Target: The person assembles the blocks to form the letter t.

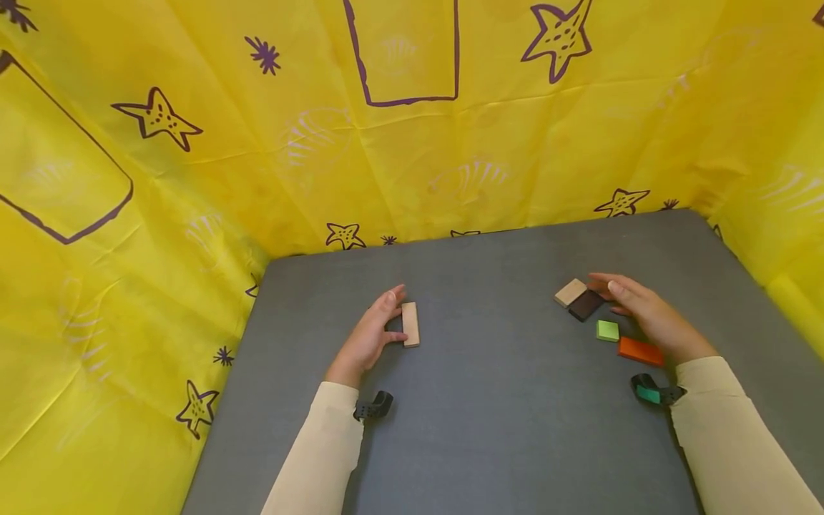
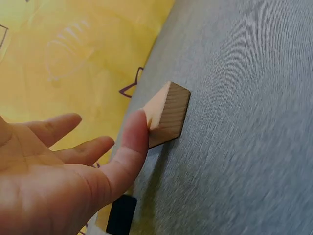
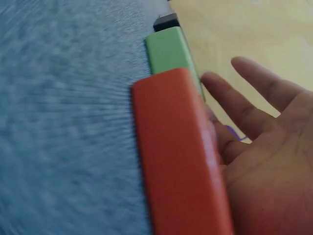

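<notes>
We see a grey table point(image 1: 489, 400), yellow cloth point(image 1: 412, 172) behind and beside it, purple-outlined starfish point(image 1: 558, 41) beyond its far edge, a spiky burst point(image 1: 223, 356) to its left

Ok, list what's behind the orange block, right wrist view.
Light green block, then dark brown block; the orange block hides the green one's near end and part of the right hand.
</notes>
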Available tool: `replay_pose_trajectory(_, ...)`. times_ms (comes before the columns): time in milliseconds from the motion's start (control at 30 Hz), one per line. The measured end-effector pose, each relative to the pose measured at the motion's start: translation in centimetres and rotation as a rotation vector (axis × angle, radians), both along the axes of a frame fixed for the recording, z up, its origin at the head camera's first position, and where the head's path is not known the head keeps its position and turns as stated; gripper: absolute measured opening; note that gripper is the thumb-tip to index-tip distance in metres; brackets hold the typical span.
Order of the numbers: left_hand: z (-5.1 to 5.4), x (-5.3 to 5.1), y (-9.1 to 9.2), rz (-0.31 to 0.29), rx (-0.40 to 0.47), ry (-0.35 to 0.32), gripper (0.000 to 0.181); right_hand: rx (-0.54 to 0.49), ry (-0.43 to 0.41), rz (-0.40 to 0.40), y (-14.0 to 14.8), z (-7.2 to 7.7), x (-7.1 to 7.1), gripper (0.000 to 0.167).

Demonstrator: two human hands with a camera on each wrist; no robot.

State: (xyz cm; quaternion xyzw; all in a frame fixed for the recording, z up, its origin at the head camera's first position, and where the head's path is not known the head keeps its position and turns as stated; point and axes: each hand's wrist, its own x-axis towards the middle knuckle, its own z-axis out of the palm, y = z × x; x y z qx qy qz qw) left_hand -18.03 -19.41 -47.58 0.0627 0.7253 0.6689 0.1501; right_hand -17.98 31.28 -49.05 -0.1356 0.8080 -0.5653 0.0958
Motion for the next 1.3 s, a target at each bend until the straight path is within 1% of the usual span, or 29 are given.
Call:
replay_pose_trajectory(100,-0.4,0.1,0.6,-0.019,0.038,-0.004,0.080,0.019,-0.030,-0.046,0.2,-0.6,0.3,0.052)
replay_pose_trajectory(233,-1.1,0.4,1.4,-0.042,0.075,-0.031,0.070,0.074,-0.080,-0.087,0.4,-1.1,0.5,0.053)
replay_pose_trajectory(300,-1.6,0.5,2.0,-0.032,0.090,-0.029,0.067,0.126,-0.074,-0.098,0.4,-1.4,0.4,0.053)
replay_pose_trajectory(367,-2.2,0.6,2.4,-0.020,0.070,-0.001,0.068,0.174,-0.047,-0.105,0.3,-1.6,0.3,0.052)
replay_pose_trajectory(400,-2.4,0.7,2.5,-0.015,0.046,0.017,0.069,0.207,-0.023,-0.106,0.2,-1.7,0.3,0.050)
replay_pose_trajectory(467,-2.7,0.8,2.7,-0.018,-0.053,0.073,0.072,0.256,0.036,-0.097,0.0,-1.8,0.2,0.047)
replay_pose_trajectory(600,-2.9,0.8,2.4,-0.104,-0.285,0.181,0.078,0.279,0.115,-0.070,-0.3,-1.9,0.1,0.043)
replay_pose_trajectory(667,-2.9,0.9,2.4,-0.142,-0.364,0.225,0.082,0.283,0.130,-0.063,-0.4,-2.1,0.0,0.043)
replay_pose_trajectory(733,-3.1,0.9,2.4,-0.150,-0.432,0.257,0.084,0.291,0.133,-0.065,-0.5,-2.2,-0.1,0.043)
replay_pose_trajectory(833,-3.4,0.8,2.8,-0.122,-0.513,0.324,0.081,0.302,0.139,-0.081,-0.7,-2.3,-0.2,0.042)
replay_pose_trajectory(967,-3.7,0.7,3.2,-0.067,-0.564,0.397,0.078,0.315,0.166,-0.101,-1.1,-2.6,-0.4,0.042)
replay_pose_trajectory(1033,-3.7,0.8,3.2,-0.056,-0.567,0.406,0.081,0.319,0.174,-0.109,-1.2,-2.7,-0.5,0.042)
replay_pose_trajectory(1133,-3.8,0.9,3.2,-0.055,-0.580,0.410,0.086,0.322,0.176,-0.119,-1.3,-2.8,-0.5,0.040)
replay_pose_trajectory(1300,-4.0,1.0,3.0,-0.051,-0.604,0.383,0.088,0.330,0.173,-0.119,-1.4,-2.8,-0.3,0.039)
